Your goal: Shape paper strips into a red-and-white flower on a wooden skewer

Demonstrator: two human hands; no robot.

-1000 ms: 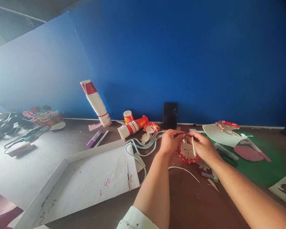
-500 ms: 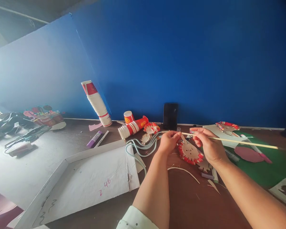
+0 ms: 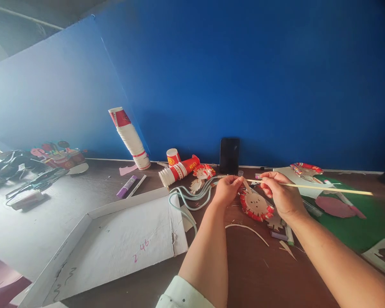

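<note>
A thin pale wooden stick (image 3: 327, 188) runs nearly level to the right across both hands. My left hand (image 3: 227, 190) is closed in a pinch at the stick's left end. My right hand (image 3: 280, 194) is closed around the stick farther right. A small purple-and-white piece (image 3: 258, 176) shows at its fingertips; I cannot make out what it is. Just below and between the hands is a round paper cutout (image 3: 255, 202) with a red fringed rim and small drawn marks. Its pale upper strip reaches up toward my left fingertips; whether they grip it is hidden.
A white cardboard box lid (image 3: 115, 244) lies to the left, beside a pale blue cable (image 3: 195, 197). Behind stand a tall leaning stack of paper cups (image 3: 131, 141) and a black phone (image 3: 229, 155). Paper scraps, markers and a green sheet (image 3: 349, 231) spread to the right.
The stick's right end has shifted very slightly left and up. Both hands keep nearly the same place and grip.
</note>
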